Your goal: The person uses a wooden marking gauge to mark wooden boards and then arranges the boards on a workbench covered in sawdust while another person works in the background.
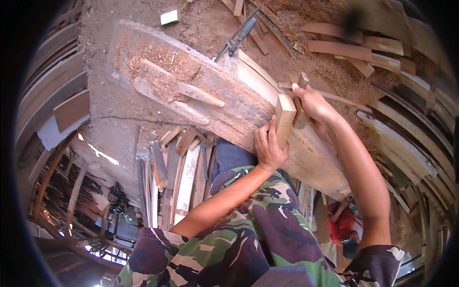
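Observation:
My left hand is closed around the lower part of a pale rectangular wooden block, which stands tilted over the thick plank bench. A dark line runs across the block's side. Right beside the block, my right hand grips a small brown wooden tool with a short crosspiece, shaped like a marking gauge. The tool lies against or very near the block's right face; my fingers hide part of it.
Wood shavings and loose offcuts cover the bench's far left. A bar clamp sits at its far edge, near a pale board. Boards are stacked on the right, offcuts left of my legs. Someone in red is at lower right.

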Available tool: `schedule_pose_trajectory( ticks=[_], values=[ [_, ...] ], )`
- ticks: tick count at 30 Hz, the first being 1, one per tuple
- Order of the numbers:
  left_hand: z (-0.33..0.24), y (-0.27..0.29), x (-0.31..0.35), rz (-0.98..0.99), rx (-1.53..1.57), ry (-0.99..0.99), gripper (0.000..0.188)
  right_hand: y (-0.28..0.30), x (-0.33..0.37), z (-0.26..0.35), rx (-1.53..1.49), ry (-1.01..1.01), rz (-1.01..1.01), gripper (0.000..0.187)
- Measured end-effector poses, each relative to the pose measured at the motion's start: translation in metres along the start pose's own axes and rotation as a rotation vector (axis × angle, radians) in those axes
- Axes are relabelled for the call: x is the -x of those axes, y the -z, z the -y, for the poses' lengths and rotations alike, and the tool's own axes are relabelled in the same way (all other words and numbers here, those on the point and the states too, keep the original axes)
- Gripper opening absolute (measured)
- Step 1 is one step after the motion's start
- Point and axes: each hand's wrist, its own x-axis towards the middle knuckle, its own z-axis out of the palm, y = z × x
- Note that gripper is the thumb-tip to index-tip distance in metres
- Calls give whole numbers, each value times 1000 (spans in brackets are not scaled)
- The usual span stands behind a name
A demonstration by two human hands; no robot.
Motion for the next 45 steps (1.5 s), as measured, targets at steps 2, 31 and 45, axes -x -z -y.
schedule_pose_trajectory(
  ticks=[2, 31, 45],
  values=[
    [2, -3, 1, -9, -8, -5, 103, 9, -20, -12, -86, 62, -69, 76],
    [-142, 27, -59, 13, 114, -867, 100, 12, -71, -311, 45, 508, -1241, 81],
    [-204, -45, -129, -137, 178, -1063, 94, 15, -72, -317, 108, 626, -1351, 81]
  ],
)
